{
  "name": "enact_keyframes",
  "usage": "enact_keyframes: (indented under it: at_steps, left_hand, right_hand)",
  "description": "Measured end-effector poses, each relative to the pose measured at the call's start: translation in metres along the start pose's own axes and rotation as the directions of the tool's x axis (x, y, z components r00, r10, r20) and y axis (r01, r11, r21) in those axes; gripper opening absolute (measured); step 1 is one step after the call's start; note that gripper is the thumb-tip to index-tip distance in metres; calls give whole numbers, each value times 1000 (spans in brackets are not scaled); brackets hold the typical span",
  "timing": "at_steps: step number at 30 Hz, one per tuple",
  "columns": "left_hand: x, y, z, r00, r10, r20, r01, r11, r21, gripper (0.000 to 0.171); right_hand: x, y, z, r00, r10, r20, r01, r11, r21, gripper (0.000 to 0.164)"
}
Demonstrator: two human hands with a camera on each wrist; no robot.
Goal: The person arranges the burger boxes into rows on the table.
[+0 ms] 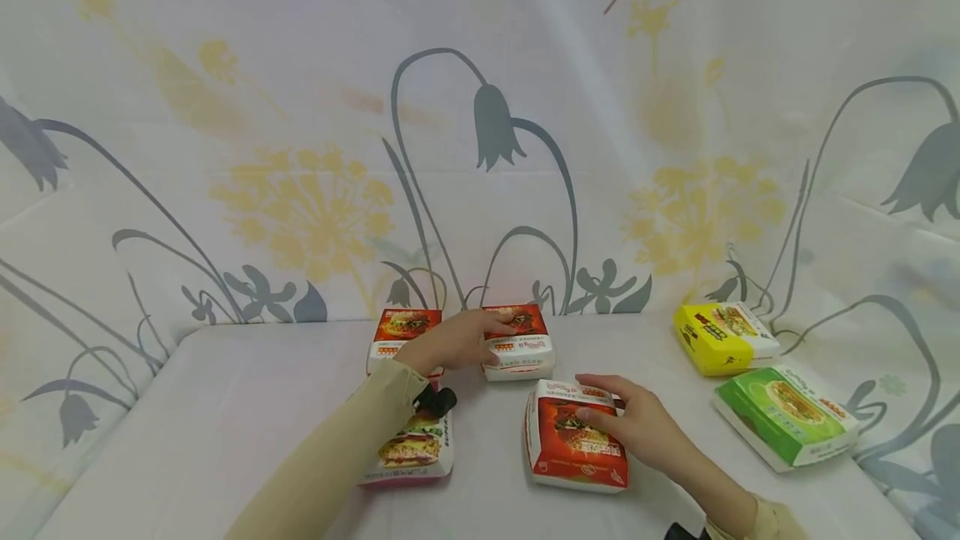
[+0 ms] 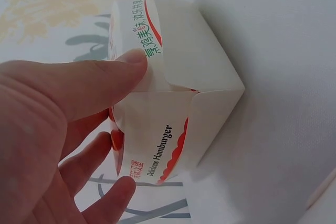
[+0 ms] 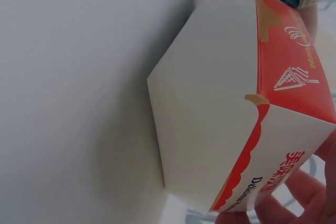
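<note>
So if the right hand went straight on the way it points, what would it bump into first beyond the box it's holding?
Probably the red-and-white hamburger box the left hand grips: it lies ahead and to the left of the right hand, though depth is hard to judge.

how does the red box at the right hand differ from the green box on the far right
The red box is mainly red and white on top, while the green box is mainly green. The right hand touches the red box; no hand touches the green box. In the head view, the red box lies nearer the middle, the green box farther right. Both are cartons with food pictures on top.
</note>
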State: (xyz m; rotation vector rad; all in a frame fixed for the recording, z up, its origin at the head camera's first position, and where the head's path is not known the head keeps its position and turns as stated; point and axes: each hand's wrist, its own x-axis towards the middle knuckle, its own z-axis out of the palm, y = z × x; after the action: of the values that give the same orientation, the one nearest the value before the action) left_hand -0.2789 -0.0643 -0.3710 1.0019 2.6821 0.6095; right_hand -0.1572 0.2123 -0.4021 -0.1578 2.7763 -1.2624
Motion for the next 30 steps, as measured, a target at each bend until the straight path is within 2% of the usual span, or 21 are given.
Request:
enact_keyframes:
  at_steps: [12,17,22,25,30]
  left_hand:
    - [2,-5,2,1000,-14,1,14,1000,25,55]
    - [3,-6,1,1000,-13,1,13,1000,16,55]
    - [-2,-5,-2,1000,-20,-12,19,1000,-16,54]
    - [-6,-4,-5,999,4,-41,-5,999,-40,53]
    - [-15,0,-4,993,81,-83,-88,992,-93,52]
  right_hand:
    - [11,-17,22,999,-21,28,18,997,75,56]
    - [16,-21,28,999,-39,30,36,993,108,56]
    - [19,-25,31,999,-35,28,32,995,96,54]
    - [19,-27,32,999,-28,24,26,997,73,53]
    - [18,-26,32,1000,-5,18,4,998,57,48]
